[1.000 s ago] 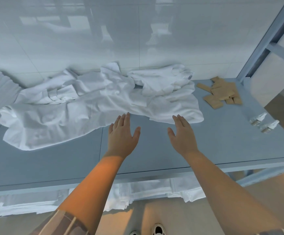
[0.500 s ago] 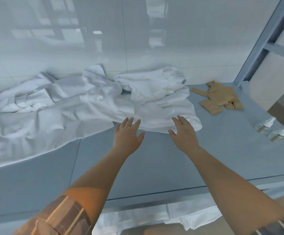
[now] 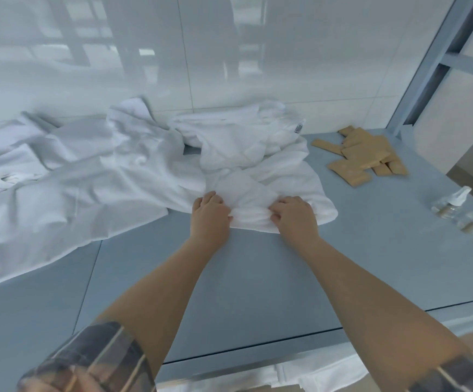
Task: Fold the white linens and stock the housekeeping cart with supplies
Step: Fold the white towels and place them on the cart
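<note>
Fingers (image 3: pixel 220 200) of both your hands now curl into the near edge of the white linen (image 3: pixel 133 176), where half a second ago they hovered spread: folding can begin.

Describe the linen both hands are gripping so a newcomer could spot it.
On the blue-grey table, find the white linens heaped against the wall. The gripped towel lies at their right end, nearest the tan packets; its near edge bunches between the left hand and right hand.

Cut off at nine o'clock: white linens (image 3: pixel 68 190). Fingertips of both hands buried in cloth. Small bottles (image 3: pixel 461 212) at three o'clock blurred.
</note>
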`<state>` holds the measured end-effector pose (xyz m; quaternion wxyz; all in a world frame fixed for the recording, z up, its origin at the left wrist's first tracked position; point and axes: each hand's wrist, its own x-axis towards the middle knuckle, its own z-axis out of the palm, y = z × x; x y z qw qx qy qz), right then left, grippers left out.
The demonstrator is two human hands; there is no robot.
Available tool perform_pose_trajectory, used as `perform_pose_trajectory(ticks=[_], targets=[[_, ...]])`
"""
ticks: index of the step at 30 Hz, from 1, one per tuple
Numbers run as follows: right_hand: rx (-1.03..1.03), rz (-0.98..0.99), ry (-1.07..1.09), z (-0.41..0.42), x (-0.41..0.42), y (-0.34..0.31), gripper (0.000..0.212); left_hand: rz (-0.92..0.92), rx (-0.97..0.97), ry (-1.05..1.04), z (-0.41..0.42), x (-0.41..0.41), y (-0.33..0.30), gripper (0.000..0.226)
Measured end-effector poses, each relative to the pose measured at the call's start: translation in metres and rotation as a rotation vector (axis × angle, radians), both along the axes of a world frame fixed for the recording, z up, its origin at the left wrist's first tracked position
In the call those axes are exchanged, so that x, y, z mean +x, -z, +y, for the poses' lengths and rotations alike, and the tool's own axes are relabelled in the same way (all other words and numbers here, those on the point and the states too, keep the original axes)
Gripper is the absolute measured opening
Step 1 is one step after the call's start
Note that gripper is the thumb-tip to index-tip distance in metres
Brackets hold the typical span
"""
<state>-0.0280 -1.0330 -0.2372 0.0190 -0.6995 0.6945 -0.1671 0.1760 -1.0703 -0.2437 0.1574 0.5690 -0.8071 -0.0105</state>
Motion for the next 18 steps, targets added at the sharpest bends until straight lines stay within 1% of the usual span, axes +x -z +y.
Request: perform_pose_trajectory(ticks=[4,13,18], targets=[[0.07,-0.013,-0.009,0.03,0.003,-0.009,0.024,-0.043,0.05,0.031,0.031,0.004,-0.01,0.021],[0.242,0.038,-0.067,0.127,0.002,-0.027,0.031,-0.198,0.25,0.107,0.127,0.007,-0.035,0.026],[0.288,0.044,-0.083,0.162,-0.013,-0.035,0.031,-0.219,0.28,0.108,0.171,-0.008,-0.042,0.027]])
